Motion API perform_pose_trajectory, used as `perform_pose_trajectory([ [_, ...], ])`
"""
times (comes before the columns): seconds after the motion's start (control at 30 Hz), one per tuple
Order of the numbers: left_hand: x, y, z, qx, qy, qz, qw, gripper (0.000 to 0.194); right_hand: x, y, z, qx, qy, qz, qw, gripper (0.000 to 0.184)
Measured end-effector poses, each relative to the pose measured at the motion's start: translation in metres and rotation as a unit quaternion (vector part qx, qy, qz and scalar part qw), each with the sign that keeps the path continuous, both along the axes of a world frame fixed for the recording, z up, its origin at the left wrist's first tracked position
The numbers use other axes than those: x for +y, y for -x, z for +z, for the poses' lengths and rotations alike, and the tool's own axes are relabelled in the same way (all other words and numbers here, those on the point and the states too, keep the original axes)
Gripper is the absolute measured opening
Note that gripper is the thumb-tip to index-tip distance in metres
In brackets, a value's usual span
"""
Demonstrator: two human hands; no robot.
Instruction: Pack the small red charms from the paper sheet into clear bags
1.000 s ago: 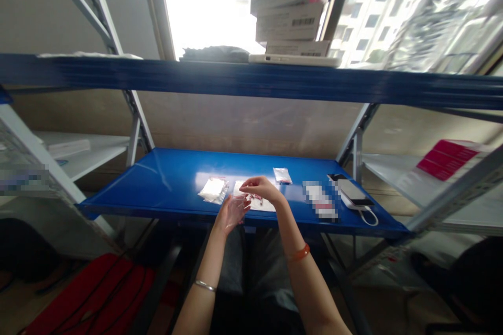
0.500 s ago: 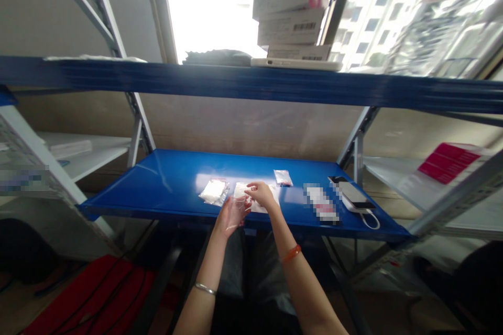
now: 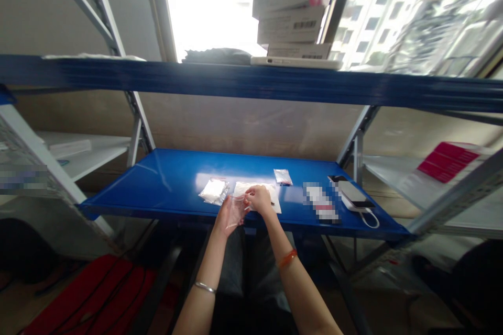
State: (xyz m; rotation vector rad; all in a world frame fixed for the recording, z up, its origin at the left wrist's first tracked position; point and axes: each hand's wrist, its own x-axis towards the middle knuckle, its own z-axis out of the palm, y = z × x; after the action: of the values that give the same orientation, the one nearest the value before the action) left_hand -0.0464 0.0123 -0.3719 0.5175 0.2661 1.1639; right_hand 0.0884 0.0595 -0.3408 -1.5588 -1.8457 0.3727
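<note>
My left hand is wrapped round a small clear plastic bag, held up at the front edge of the blue shelf. At the bag's upper right edge, the fingers of my right hand are pinched together, apparently on its rim. Behind and under the right hand lies a white sheet; what it carries is mostly hidden. To the left of it is a pile of clear bags with white contents. A small sealed packet lies beyond my right hand.
On the right of the blue shelf are a phone on a white device with a cable, and a pixelated item. Stacked boxes stand on the upper blue beam. Metal uprights flank both sides.
My right hand has come down and closed its fingers at the bag's rim. My left hand keeps the bag in nearly the same place.
</note>
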Motion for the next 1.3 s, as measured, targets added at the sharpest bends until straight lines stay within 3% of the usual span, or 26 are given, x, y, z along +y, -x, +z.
perform_pose_trajectory([
  [0.17, 0.002, 0.000, -0.004, 0.023, -0.005, 0.007, 1.000, 0.049, -0.002, -0.004, 0.010, 0.073, 0.006, 0.023, 0.997, 0.024],
  [0.33, 0.003, 0.001, -0.007, 0.032, -0.008, 0.001, 0.999, 0.050, -0.012, -0.009, 0.042, 0.245, 0.047, 0.100, 0.963, 0.038],
  [0.5, 0.001, -0.001, -0.003, 0.018, -0.005, 0.004, 1.000, 0.044, -0.024, -0.006, 0.061, 0.207, 0.045, 0.149, 0.966, 0.038],
  [0.77, -0.001, -0.004, 0.001, 0.002, 0.013, 0.019, 1.000, 0.041, -0.027, -0.001, 0.055, 0.127, 0.042, 0.193, 0.972, 0.039],
  [0.93, -0.002, -0.003, 0.002, 0.009, 0.005, 0.016, 1.000, 0.045, -0.019, -0.009, 0.048, 0.122, 0.025, 0.105, 0.987, 0.032],
  [1.1, 0.000, -0.001, -0.002, 0.030, 0.004, 0.022, 0.999, 0.049, -0.021, -0.017, 0.036, -0.064, 0.023, -0.006, 0.998, 0.012],
  [1.3, -0.003, 0.000, 0.003, 0.012, -0.008, 0.002, 1.000, 0.046, -0.027, -0.007, 0.018, -0.133, 0.046, -0.063, 0.988, 0.020],
])
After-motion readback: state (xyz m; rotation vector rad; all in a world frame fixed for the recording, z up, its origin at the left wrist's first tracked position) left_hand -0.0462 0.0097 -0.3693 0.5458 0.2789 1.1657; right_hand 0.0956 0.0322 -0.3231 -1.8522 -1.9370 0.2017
